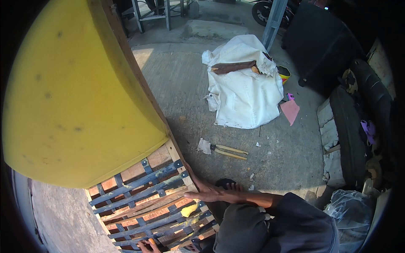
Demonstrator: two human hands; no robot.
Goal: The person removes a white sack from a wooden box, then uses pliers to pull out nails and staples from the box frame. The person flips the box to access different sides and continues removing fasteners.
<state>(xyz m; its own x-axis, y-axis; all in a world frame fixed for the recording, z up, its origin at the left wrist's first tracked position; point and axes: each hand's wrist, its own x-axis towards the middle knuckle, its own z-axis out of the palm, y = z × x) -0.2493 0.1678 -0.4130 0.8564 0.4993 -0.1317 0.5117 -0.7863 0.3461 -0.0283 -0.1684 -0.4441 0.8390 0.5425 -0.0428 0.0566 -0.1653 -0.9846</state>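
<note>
At the lower edge a hand (148,246), apparently my left hand, reaches up to the dark webbing straps (139,183) of a wooden seat frame (172,149). Only its fingertips show, so its grip is unclear. My right hand is not visible. Yellow padding (76,97) with dark spots covers the upper part of the frame. A torn bit of yellow foam (190,209) lies on the straps. Close by, a person in a dark cap (242,227) and dark shirt rests a hand (204,194) along the frame's right side.
Long-handled pincers (230,152) lie on the concrete floor beside a pale scrap (204,146). Farther off, a white sack (249,101) is spread out with a brown strip (233,67) on it. Dark cushioned furniture (348,135) and clear plastic (348,208) stand at the right.
</note>
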